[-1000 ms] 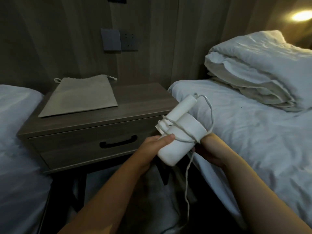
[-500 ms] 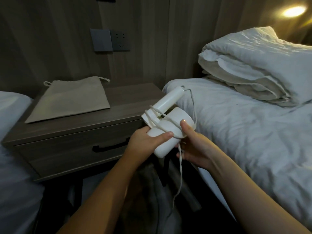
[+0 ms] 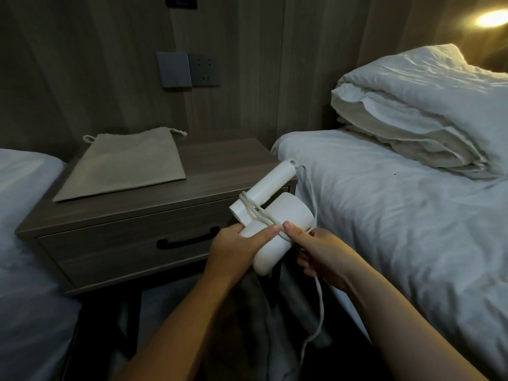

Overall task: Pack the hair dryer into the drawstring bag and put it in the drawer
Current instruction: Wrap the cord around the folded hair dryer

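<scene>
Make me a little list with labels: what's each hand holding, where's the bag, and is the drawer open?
left hand: grips the hair dryer
right hand: pinches the cord against the dryer
cord: partly wound round the dryer, rest hangs down
drawstring bag: flat on the nightstand
drawer: closed

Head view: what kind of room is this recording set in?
Probably a hotel twin room, or a similar bedroom: a nightstand stands between a bed on the left and a bed on the right, a folded duvet lies on the latter, and a switch and socket sit above the nightstand.
</scene>
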`<state>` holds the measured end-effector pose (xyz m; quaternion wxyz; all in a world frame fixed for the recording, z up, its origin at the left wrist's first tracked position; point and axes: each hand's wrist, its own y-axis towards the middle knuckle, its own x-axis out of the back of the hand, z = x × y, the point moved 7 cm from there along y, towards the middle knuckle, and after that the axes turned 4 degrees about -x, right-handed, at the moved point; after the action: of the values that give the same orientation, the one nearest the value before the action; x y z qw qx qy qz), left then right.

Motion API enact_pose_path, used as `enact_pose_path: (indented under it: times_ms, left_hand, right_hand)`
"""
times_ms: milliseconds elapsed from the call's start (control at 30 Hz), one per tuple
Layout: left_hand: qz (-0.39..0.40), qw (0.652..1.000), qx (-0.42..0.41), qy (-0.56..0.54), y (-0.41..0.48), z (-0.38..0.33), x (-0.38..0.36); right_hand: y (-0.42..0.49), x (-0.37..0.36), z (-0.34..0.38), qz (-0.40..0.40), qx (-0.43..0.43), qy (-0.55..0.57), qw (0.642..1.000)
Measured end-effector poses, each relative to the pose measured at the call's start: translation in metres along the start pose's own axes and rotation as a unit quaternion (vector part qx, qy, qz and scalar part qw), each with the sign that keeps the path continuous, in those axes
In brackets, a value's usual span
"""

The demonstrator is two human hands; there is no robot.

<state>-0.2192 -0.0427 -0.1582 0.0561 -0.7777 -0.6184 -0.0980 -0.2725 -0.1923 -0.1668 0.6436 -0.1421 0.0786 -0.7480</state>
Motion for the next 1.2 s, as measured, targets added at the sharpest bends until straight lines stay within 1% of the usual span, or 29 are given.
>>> enact_pose_path:
  times_ms: [67, 167, 333, 400, 467, 533, 633, 700, 867, 967, 1033, 1133, 1200]
  left_hand:
    - [-0.017, 1.0, -0.003, 0.021, 0.002, 0.0, 0.005]
    - [-0.03, 0.999, -0.006, 0.045, 0.008, -0.003, 0.013]
    - [-0.052, 0.993, -0.029, 0.1, 0.011, -0.01, 0.022]
    - [-0.067, 0.992, -0.026, 0.108, 0.011, -0.01, 0.024]
    - [-0.079, 0.987, -0.033, 0.136, 0.01, -0.012, 0.027]
    - [-0.079, 0.974, -0.051, 0.205, 0.009, -0.017, 0.028]
    - [-0.071, 0.949, -0.085, 0.295, 0.008, -0.024, 0.027]
    - [-0.067, 0.938, -0.104, 0.323, 0.006, -0.028, 0.026]
    - [-0.061, 0.907, -0.147, 0.39, 0.004, -0.034, 0.024]
    - [-0.051, 0.889, -0.175, 0.42, 0.001, -0.039, 0.019]
    - [-0.043, 0.874, -0.185, 0.446, 0.0, -0.039, 0.013]
    - [-0.034, 0.856, -0.203, 0.473, 0.0, -0.039, 0.007]
    - [-0.026, 0.846, -0.215, 0.488, 0.0, -0.041, 0.006]
  right_hand:
    - [-0.005, -0.002, 0.005, -0.005, 0.008, -0.045, 0.999]
    - [-0.012, 0.002, 0.014, -0.012, 0.009, -0.071, 0.997]
    - [-0.014, 0.013, 0.024, -0.051, 0.047, -0.144, 0.987]
    - [-0.017, 0.012, 0.03, -0.058, 0.072, -0.196, 0.976]
    - [-0.022, 0.008, 0.036, -0.057, 0.109, -0.262, 0.957]
    - [-0.024, 0.007, 0.041, -0.067, 0.131, -0.311, 0.939]
    - [-0.027, 0.008, 0.044, -0.09, 0.138, -0.394, 0.904]
    - [-0.032, 0.008, 0.046, -0.089, 0.137, -0.437, 0.885]
    - [-0.038, 0.017, 0.051, -0.102, 0.127, -0.499, 0.851]
    - [-0.038, 0.018, 0.045, -0.121, 0.107, -0.564, 0.81]
    - [-0.04, 0.018, 0.041, -0.125, 0.076, -0.596, 0.789]
    - [-0.043, 0.017, 0.042, -0.094, 0.067, -0.608, 0.785]
    - [-0.045, 0.018, 0.045, -0.055, 0.078, -0.597, 0.796]
